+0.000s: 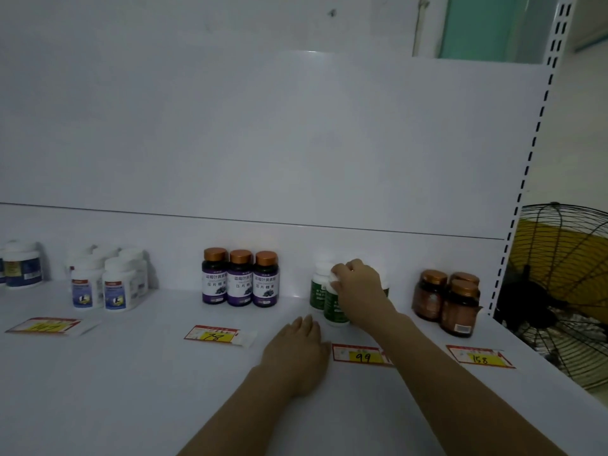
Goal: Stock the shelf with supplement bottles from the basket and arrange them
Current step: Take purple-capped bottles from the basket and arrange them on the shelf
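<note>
- Right hand [357, 284]: its fingers [340, 269] are curled from above round the white cap of the front green bottle [335, 309], clamped on it. The bottle body hangs straight below the fingers, its long axis upright, and its base appears to meet the shelf [131, 373], though the contact is too dim to confirm.
- Rear green bottle [317, 289]: stands just beyond and to the left of the gripping fingers, touching or nearly touching the held bottle; which of the two cannot be told.
- Left hand [297, 353]: lies palm down on the shelf, fingers [304, 325] straight and together, holding nothing. The held bottle stands just ahead and to the right of these fingertips, close but apart.
- Price tag marked 99 [360, 355]: lies nearer the viewer than the right fingers, directly under the right forearm.
- Judgement: the right hand is the working hand. Any shift to line the bottle up behind its tag is a short slide or lift along the upright axis. The nearby rear bottle is the thing most likely to be knocked.
- The basket is not in view.
</note>
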Demonstrator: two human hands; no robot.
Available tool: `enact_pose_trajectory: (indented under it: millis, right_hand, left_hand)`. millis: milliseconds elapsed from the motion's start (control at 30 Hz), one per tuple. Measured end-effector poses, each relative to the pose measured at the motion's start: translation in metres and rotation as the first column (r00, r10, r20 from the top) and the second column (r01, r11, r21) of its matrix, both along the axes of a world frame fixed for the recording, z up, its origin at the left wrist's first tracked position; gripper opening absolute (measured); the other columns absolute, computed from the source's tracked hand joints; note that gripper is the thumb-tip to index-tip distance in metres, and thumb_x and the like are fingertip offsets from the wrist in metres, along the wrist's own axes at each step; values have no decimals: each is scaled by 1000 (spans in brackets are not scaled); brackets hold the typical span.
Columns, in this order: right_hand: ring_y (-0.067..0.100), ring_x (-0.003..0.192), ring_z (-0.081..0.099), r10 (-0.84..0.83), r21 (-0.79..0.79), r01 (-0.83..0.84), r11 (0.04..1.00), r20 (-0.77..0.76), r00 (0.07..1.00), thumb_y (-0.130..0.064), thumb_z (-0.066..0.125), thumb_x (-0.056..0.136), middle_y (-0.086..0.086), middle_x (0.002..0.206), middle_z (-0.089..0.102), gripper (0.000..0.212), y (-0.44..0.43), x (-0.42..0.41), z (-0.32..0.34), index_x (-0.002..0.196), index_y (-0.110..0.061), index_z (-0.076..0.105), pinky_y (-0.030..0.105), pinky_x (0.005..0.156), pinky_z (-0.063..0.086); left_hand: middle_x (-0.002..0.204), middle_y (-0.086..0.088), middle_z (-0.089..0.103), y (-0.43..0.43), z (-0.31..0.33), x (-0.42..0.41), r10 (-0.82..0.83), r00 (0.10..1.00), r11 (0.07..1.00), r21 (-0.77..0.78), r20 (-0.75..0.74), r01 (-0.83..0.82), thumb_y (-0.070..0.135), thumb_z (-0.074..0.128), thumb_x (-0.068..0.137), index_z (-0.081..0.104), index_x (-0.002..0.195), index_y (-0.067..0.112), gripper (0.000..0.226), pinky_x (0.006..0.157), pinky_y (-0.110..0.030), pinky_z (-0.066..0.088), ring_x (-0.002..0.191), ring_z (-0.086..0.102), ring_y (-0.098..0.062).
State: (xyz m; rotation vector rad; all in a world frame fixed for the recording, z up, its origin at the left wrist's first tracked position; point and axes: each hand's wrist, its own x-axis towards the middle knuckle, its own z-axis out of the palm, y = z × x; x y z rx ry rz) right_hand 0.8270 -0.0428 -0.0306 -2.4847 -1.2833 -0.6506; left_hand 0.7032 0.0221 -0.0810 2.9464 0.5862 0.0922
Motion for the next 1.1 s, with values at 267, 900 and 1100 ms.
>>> enact_pose_trajectory:
  millis: [267,900,1100]
  right_hand:
    - [22,109,53,189,391,-81,917,-247,951,-27,59,91,10,121,54,37,-9,-18,18,126,-16,58,26,94,39]
    - [14,93,67,563,643,-115,757,-554,614,-35,69,82,-6,101,71,19,-34,-24,34,100,-30,69,40,91,54]
    - [22,94,68,563,647,-70,759,-600,568,-45,61,87,-1,96,73,28,-36,-21,31,97,-21,71,48,92,52]
  left_hand:
    - [147,2,38,3,8,-3,176,901,898,-439,396,18,46,59,87,24,146,21,73,103,-25,33,132,38,-14]
    - [102,11,69,9,31,-11,152,810,508,-748,567,428,18,76,77,59,104,27,33,68,-8,49,90,65,2]
    - [99,11,73,12,32,-12,150,794,504,-736,589,451,20,73,79,66,102,29,25,75,-9,48,91,66,3]
